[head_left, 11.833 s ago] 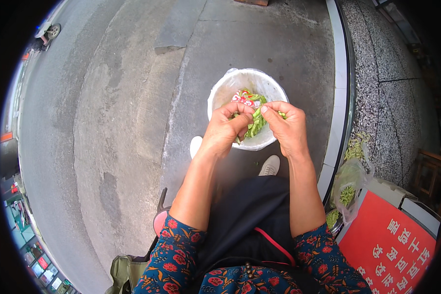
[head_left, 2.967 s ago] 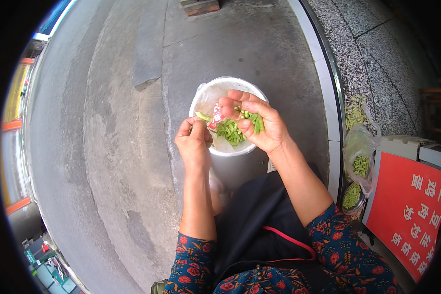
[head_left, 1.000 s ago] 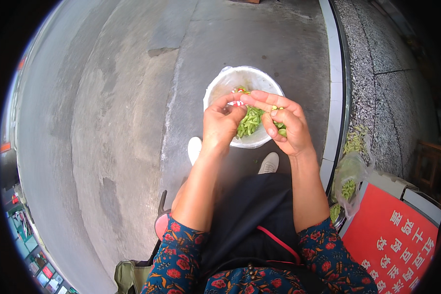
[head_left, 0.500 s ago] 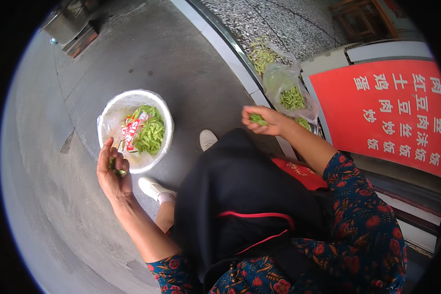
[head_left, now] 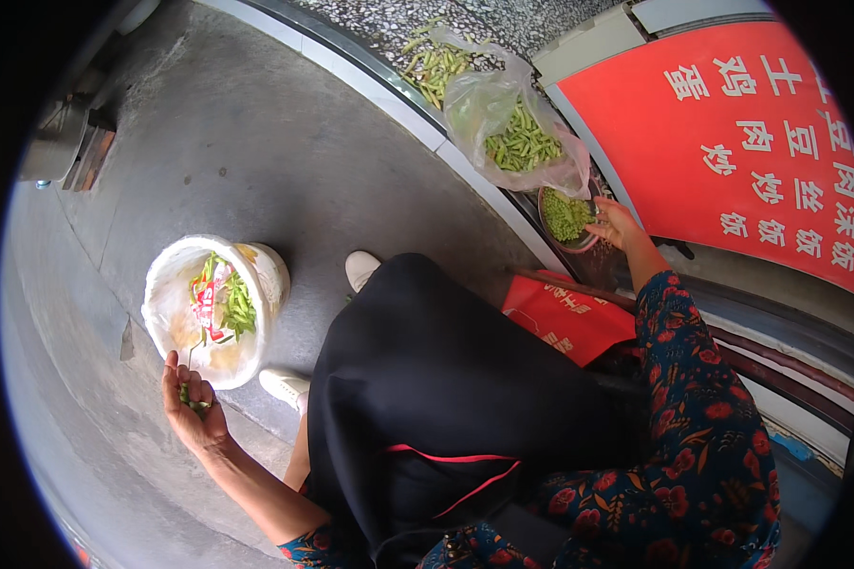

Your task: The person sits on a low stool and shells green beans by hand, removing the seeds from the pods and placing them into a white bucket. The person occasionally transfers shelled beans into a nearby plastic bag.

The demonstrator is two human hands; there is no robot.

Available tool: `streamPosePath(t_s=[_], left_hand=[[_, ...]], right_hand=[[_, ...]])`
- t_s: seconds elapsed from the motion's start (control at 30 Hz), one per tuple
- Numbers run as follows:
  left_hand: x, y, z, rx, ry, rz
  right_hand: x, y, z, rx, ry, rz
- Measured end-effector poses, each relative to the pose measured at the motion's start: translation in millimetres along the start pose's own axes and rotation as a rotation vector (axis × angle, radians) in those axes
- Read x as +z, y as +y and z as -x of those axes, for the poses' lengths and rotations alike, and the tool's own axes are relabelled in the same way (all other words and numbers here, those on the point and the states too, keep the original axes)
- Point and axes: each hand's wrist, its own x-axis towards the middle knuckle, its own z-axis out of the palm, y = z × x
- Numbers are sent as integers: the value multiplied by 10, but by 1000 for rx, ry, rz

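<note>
My left hand [head_left: 197,424] is curled around a few green bean pods [head_left: 195,402], palm up. It is just in front of a white bucket [head_left: 273,275] lined with a clear bag, which holds green empty-looking pods [head_left: 241,305] and a red-and-white wrapper [head_left: 205,305]. Out to the right, my right hand [head_left: 618,225] reaches over the edge of a metal bowl [head_left: 580,248] of shelled green beans [head_left: 566,214]. Its fingers are stretched out and apart, with nothing visible in them.
Beyond the bowl, a clear plastic bag [head_left: 474,106] holds green pods [head_left: 525,140]. Loose yellowish pods [head_left: 436,72] lie on the speckled floor. A red sign [head_left: 693,171] stands at the right. A metal pot [head_left: 55,142] is at the far left.
My right hand has moved right to the bowl, and the green beans it held no longer show in it. My left hand keeps its pods. The view has shifted to the right.
</note>
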Motion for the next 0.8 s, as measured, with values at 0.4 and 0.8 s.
streamPosePath(t_s=[0.4,0.8], left_hand=[[-177,34,5,-29,-139,291],[-100,153,188,60,-15,423]], right_hand=[[-49,-216,148,-109,79,51],[1220,-642,1668,-85,-826,305]])
